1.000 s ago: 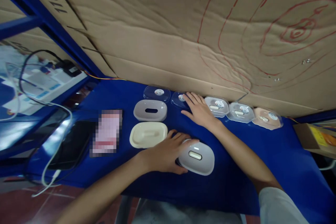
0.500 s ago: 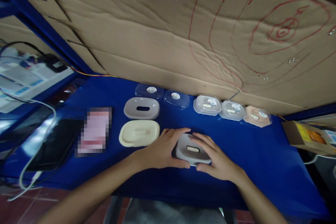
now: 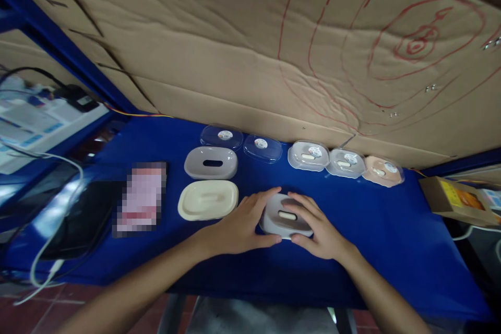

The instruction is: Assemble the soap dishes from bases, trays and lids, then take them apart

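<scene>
A grey oval soap dish [image 3: 287, 226] with a pale bar in its centre slot sits between my hands on the blue table. My left hand [image 3: 245, 224] grips its left side, thumb at the near edge and fingers at the far edge. On the right side my right hand [image 3: 321, 227] holds it the same way, with fingers over the rim. To the left lie a cream oval tray [image 3: 207, 199] and, behind it, a grey dish [image 3: 223, 163] with a dark slot.
Two clear lids [image 3: 263, 148] lie along the cardboard wall [image 3: 219, 36]. Right of them stand several covered dishes [image 3: 308, 157]. A pixelated pink object [image 3: 141, 198], a dark device [image 3: 84, 219] and cables are left; an open carton [image 3: 456, 203] is right.
The held grey dish and both hands have shifted slightly up in view, away from the table's front edge. Both hands still grip it.
</scene>
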`<state>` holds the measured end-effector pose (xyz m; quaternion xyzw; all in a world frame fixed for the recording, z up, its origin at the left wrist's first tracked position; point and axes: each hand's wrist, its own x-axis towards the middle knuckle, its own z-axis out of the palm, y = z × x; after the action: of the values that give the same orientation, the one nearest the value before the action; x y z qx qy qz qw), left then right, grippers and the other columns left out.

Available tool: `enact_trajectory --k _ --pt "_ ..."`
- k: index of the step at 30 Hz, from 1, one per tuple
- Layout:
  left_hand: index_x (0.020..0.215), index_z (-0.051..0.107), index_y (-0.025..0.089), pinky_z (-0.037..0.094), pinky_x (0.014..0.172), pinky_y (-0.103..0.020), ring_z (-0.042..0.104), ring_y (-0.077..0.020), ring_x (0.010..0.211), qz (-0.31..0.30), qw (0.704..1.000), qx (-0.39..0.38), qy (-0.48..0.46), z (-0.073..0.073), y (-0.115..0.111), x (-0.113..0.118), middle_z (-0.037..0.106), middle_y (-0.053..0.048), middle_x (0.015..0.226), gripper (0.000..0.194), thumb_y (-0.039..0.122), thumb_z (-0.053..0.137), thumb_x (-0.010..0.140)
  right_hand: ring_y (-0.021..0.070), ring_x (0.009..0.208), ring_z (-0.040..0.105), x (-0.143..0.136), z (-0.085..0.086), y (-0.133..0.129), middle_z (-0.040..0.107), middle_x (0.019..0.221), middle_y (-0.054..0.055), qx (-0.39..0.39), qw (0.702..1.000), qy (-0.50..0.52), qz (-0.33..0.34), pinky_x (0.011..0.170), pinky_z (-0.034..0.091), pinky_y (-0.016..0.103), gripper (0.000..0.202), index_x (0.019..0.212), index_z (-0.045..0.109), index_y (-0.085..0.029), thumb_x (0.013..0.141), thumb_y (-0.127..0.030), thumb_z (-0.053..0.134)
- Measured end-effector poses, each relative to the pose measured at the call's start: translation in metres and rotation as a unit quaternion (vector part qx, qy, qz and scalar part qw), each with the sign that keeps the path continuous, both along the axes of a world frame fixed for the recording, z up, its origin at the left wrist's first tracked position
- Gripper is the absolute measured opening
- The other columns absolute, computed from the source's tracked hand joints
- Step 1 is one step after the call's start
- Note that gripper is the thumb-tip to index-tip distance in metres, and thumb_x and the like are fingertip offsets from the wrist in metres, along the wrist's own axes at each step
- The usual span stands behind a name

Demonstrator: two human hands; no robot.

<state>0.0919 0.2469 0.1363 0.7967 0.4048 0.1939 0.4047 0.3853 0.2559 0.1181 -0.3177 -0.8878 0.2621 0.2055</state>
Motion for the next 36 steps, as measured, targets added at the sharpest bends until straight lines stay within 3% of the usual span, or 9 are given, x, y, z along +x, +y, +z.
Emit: enact_trajectory --k 7,12,16,20,22,26,31,36 --pt "0.172 0.014 0.026 0.047 0.116 -0.058 0.057 -0.0396 0.141 0.031 0.999 0.027 0.035 -0.001 -0.005 0.001 0.052 -0.02 0.161 0.114 0.048 0.086 0.086 0.0388 0.153 0.048 -0.003 -0.006 0.004 0.05 0.164 0.019 0.054 0.998 0.036 0.009 0.12 0.047 0.062 0.06 0.151 0.059 -0.026 0.105 -0.065 0.055" --pt "0.172 0.006 0.03 0.045 0.115 -0.059 0.059 -0.0403 0.137 0.05 0.99 0.081 0.109 0.001 -0.01 0.003 0.055 -0.018 0.157 0.116 0.032 0.083 0.085 0.0391 0.149 0.053 0.007 0.0 0.01 0.052 0.162 0.019 0.046 0.996 0.059 -0.04 0.117 0.05 0.06 0.06 0.147 0.062 -0.026 0.106 -0.068 0.05" --pt "0.168 0.025 0.023 0.038 0.12 -0.063 0.054 -0.0422 0.144 0.045 0.964 0.15 0.215 0.006 -0.013 0.003 0.055 -0.021 0.157 0.096 0.019 0.077 0.087 0.0392 0.152 0.05 0.014 0.005 0.021 0.049 0.164 0.018 0.062 0.992 0.013 -0.107 0.12 0.047 0.062 0.055 0.149 0.059 -0.029 0.103 -0.059 0.062" --pt "0.16 0.043 0.025 0.028 0.128 -0.064 0.042 -0.0413 0.157 0.028 0.948 0.216 0.23 0.007 -0.023 0.005 0.041 -0.021 0.171 0.079 0.016 0.078 0.089 0.0379 0.155 0.045 0.011 0.015 0.038 0.044 0.167 0.015 0.071 0.985 -0.036 -0.155 0.123 0.043 0.066 0.055 0.15 0.055 -0.032 0.101 -0.049 0.071" --pt "0.155 0.048 0.024 0.026 0.13 -0.063 0.04 -0.0411 0.158 0.002 0.948 0.238 0.21 0.002 -0.028 0.009 0.039 -0.02 0.173 0.071 0.027 0.081 0.092 0.0379 0.157 0.041 0.001 0.02 0.048 0.042 0.168 0.015 0.082 0.986 -0.048 -0.139 0.124 0.041 0.067 0.054 0.149 0.055 -0.032 0.1 -0.047 0.072" --pt "0.136 0.063 0.019 0.037 0.124 -0.058 0.053 -0.0396 0.148 -0.046 0.939 0.273 0.202 -0.006 -0.031 0.017 0.058 -0.019 0.156 0.046 0.041 0.078 0.098 0.0395 0.159 0.038 -0.034 0.023 0.066 0.042 0.167 0.018 0.1 0.99 -0.06 -0.082 0.125 0.038 0.07 0.052 0.146 0.055 -0.028 0.1 -0.044 0.071" --pt "0.126 0.065 0.016 0.051 0.106 -0.05 0.067 -0.0342 0.121 -0.068 0.916 0.315 0.238 0.002 -0.028 0.021 0.071 -0.013 0.124 0.026 0.032 0.064 0.105 0.0399 0.158 0.038 -0.084 0.018 0.081 0.044 0.165 0.02 0.089 0.992 -0.079 -0.041 0.124 0.04 0.069 0.049 0.142 0.057 -0.024 0.098 -0.04 0.07" --pt "0.126 0.064 0.015 0.052 0.102 -0.049 0.068 -0.034 0.117 -0.049 0.909 0.327 0.253 0.005 -0.025 0.018 0.071 -0.014 0.119 0.027 0.031 0.062 0.105 0.0384 0.158 0.04 -0.105 0.017 0.091 0.044 0.166 0.022 0.083 0.992 -0.093 -0.021 0.126 0.041 0.064 0.057 0.148 0.054 -0.019 0.101 -0.047 0.069"
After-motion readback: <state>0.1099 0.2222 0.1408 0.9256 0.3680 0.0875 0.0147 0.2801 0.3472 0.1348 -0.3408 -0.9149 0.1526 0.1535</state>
